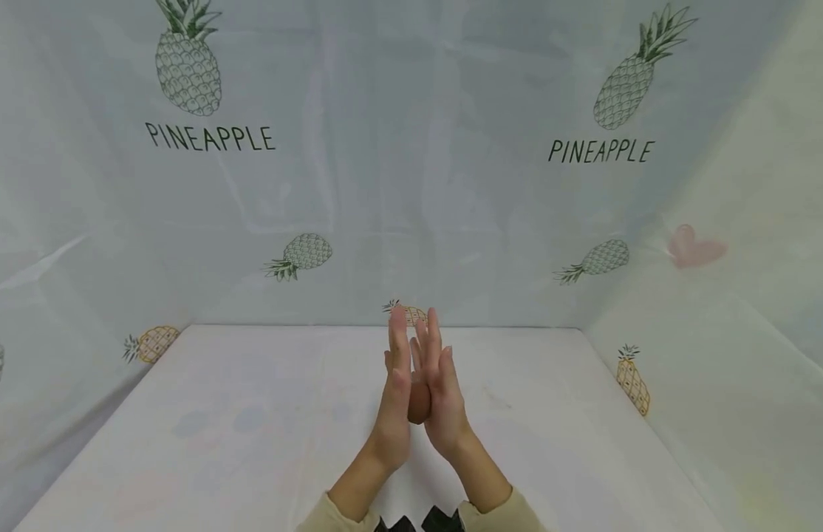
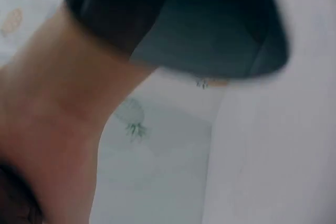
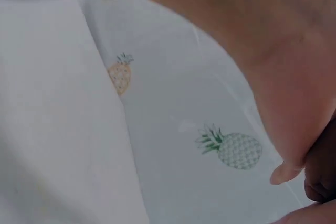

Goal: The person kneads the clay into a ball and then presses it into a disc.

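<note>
I see my left hand point(image 1: 393, 403) and right hand point(image 1: 440, 395) pressed palm to palm, fingers straight, above the surface point(image 1: 252, 428). Between them sits a brown lump point(image 1: 418, 403), mostly hidden; both wrist views are blurred.

Pale cloth with pineapples

The white plastic wall cloth point(image 1: 411, 185) has green and yellow pineapple prints; a reddish-brown lump point(image 1: 419, 403) shows; the sleeves point(image 1: 498, 517) are beige.
</note>
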Motion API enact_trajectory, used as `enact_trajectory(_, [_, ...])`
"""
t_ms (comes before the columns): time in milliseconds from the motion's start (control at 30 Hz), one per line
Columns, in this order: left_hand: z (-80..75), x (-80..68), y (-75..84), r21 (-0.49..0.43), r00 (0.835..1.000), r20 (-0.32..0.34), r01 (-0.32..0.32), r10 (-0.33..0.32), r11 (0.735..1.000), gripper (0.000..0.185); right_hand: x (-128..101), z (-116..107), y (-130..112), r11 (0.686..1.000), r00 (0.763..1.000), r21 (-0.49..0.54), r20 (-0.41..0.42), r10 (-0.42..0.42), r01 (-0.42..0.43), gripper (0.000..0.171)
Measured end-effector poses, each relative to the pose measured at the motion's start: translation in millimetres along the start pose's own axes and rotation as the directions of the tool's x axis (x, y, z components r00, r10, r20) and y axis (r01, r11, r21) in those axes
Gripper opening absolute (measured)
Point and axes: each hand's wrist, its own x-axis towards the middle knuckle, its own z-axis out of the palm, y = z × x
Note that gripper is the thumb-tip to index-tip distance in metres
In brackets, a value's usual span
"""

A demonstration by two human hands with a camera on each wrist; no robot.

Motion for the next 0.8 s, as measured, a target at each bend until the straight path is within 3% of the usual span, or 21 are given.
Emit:
enact_trajectory(233, [-24.2,9.4,-5.9,0.05,0.992,-0.111,0.059,-0.053,0.997,0.07,-3.5,14.6,-2.9,0.999,0.995,0.008,0.09,0.039,-0.04,0.06])
enact_trajectory(433, [-27.7,12.0,-13.4,0.096,0.979,-0.174,0.124,-0.106,0.988,0.067,-4.7,15.6,-13.3,0.999,0.995,-0.022,0.094,-0.032,0.034,0.06])
enact_trajectory(567, [-17.0,8.0,-16.8,0.113,0.983,-0.129,0.144,-0.129,0.983,0.062,-4.9,9.7,-20.1,0.995,0.994,-0.036,0.046,-0.096,0.097,0.06])
enact_trajectory(800, [7.4,-4.4,-14.3,0.038,0.997,0.039,0.058,-0.059,0.998,0.057,-2.6,-6.6,-25.1,0.989,0.989,-0.065,-0.065,-0.135,0.131,0.061])
